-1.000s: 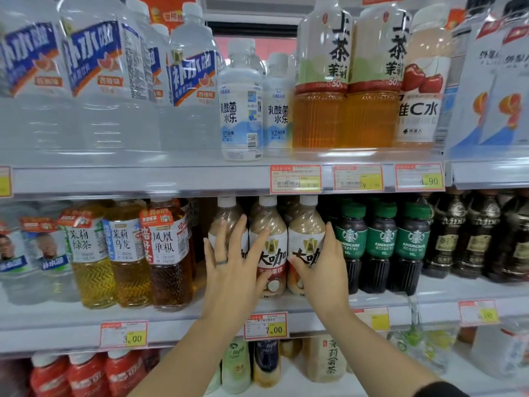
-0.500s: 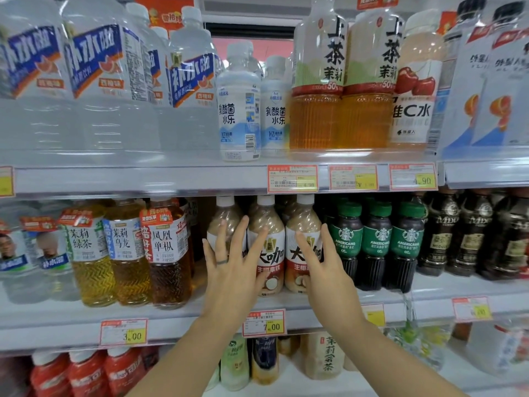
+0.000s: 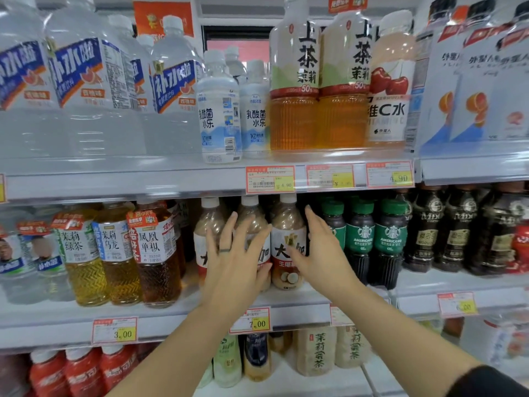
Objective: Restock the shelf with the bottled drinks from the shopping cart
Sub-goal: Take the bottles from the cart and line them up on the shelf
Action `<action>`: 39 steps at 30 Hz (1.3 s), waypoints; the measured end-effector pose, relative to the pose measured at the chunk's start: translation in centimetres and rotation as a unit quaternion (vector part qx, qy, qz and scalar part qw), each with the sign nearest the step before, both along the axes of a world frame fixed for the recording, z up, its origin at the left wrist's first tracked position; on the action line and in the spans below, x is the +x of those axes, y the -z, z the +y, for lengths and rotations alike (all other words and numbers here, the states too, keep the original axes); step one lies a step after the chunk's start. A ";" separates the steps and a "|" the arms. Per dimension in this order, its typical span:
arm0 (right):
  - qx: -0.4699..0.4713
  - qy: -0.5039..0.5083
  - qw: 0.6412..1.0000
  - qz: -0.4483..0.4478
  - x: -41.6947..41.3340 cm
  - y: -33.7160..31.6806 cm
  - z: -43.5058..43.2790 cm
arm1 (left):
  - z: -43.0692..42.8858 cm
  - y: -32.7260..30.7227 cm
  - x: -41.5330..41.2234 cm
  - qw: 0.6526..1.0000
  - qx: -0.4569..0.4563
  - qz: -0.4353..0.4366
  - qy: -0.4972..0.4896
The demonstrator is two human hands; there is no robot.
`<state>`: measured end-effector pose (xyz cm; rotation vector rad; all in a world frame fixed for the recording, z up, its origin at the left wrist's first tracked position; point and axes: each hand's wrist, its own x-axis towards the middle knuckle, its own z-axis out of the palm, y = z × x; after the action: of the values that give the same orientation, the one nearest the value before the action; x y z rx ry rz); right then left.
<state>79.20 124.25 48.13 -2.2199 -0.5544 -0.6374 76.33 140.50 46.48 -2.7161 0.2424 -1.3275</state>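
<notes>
While against the coffee bottles (image 3: 287, 224) by the shelf edge (image 3: 171, 322) — left hand (image 3: 234, 265), right hand (image 3: 319, 255), both wide.

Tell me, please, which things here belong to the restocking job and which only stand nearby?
Job: three beige white-capped bottles; left hand and right hand, both touching them; middle shelf.
Nearby: green-capped Americano bottles; amber tea bottles; price tag; large water bottles above.
</notes>
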 end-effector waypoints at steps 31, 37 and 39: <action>0.160 -0.036 0.983 0.082 1.7 2.0 2.5 | 2.3 1.6 0.0 1.000 -0.006 -0.017 -0.017; 0.110 0.040 0.992 0.045 0.0 5.8 2.8 | 2.6 2.8 0.0 0.998 -0.051 0.024 -0.039; 0.104 0.065 0.992 0.032 0.2 5.8 2.9 | 2.6 3.0 0.1 0.998 -0.060 0.022 -0.028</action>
<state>79.42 127.16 42.34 -2.0819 -0.2975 -0.6566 76.43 143.08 43.52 -2.8300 0.0930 -1.3095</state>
